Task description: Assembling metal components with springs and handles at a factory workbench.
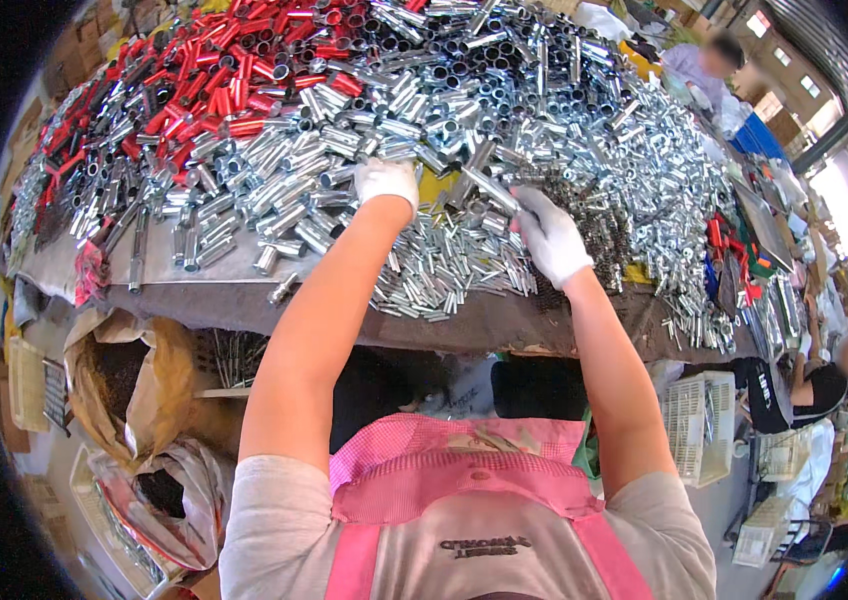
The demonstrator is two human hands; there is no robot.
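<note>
A wide heap of short silver metal tubes (284, 185) covers the table. My right hand (552, 238), in a white glove with greyish fingers, grips a shiny silver tube (491, 189) that tilts up toward the left. My left hand (386, 182), also gloved, reaches into the silver tubes; its fingertips are hidden there, so I cannot make out whether it holds one. Between the hands, a bit of yellow surface (434, 186) shows. Thin silver pins (434, 275) lie nearer the front edge, and small dark springs or coils (594, 225) lie beside my right hand.
Red tubes (229, 75) pile at the far left, small silver fittings (679, 190) at the right. Below the table's front edge stand an open sack (166, 375) at the left and a white crate (696, 425) at the right. Other people sit at the far right.
</note>
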